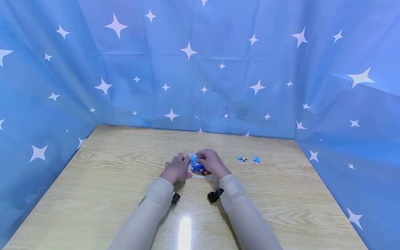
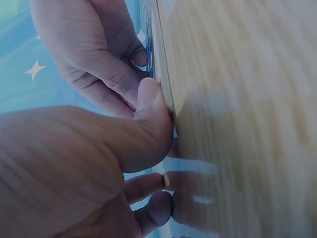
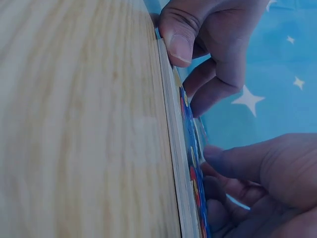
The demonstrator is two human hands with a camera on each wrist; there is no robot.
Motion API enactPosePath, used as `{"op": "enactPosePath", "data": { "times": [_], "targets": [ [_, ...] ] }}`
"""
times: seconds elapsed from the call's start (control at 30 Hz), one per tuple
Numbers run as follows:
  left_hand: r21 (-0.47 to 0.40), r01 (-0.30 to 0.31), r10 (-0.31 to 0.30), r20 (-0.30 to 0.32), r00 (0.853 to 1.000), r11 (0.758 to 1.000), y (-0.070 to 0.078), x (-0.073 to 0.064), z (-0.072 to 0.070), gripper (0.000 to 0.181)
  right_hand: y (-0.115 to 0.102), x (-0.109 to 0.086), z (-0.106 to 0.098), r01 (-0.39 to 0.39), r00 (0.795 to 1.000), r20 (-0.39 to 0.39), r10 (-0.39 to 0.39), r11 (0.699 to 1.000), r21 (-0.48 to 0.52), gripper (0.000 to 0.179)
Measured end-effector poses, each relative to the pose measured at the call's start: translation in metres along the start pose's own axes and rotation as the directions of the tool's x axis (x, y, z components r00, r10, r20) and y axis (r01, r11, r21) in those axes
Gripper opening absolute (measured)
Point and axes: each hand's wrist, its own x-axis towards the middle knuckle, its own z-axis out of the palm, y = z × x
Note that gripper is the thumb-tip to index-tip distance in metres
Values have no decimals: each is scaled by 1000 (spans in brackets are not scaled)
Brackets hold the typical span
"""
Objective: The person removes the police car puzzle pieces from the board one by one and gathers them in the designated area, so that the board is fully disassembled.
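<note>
A small jigsaw puzzle board (image 1: 203, 176), with a blue cartoon vehicle and a pale frame, lies flat on the table. My left hand (image 1: 177, 168) holds it along the left side, its thumb (image 3: 181, 48) on the near left corner. Above the board's upper part is my right hand (image 1: 211, 163), with thumb and fingers bent together at a light-blue puzzle piece (image 1: 194, 157). In the right wrist view a thin raised edge (image 3: 200, 131) shows beside those fingertips. The right hand covers the upper right of the picture.
Two loose puzzle pieces lie right of the board: a multicoloured one (image 1: 241, 158) and a light-blue one (image 1: 256, 159). The wooden table (image 1: 125, 156) meets a blue star-patterned curtain (image 1: 218, 97) at the back and sides. Black wrist cameras (image 1: 215, 196) sit under both sleeves.
</note>
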Motion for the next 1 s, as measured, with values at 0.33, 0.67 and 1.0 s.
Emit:
{"op": "enactPosePath", "data": {
  "times": [0.33,0.67,1.0],
  "targets": [
    [-26,8,-8,4,1000,1000,2,-1,-1,62,-1,-1,-6,-5,1000,-9,5,999,33,35],
    [-35,31,-31,7,999,999,3,3,2,66,10,-8,-23,-21,1000,-16,23,993,112,35],
    [-59,18,-19,-7,1000,998,2,0,1,69,19,-8,-31,-60,997,-34,65,989,136,37]
  ]
}}
